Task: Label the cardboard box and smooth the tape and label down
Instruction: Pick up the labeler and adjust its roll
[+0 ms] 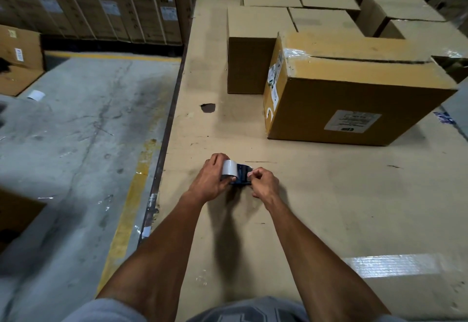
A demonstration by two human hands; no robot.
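A big cardboard box stands on the cardboard-covered table at the right, well beyond my hands. Its top flaps meet at a partly taped seam, a white label sits on its near face, and stickers cover its left side. Close to me, both hands hold a tape dispenser just above the table. My left hand is wrapped around the white tape roll. My right hand pinches the dark blue end of the dispenser with its fingertips.
Several plain cartons are stacked behind the box. The table's left edge drops to a concrete floor with a yellow line. Tall strapped cartons line the back wall. A strip of clear tape lies on the table at the near right.
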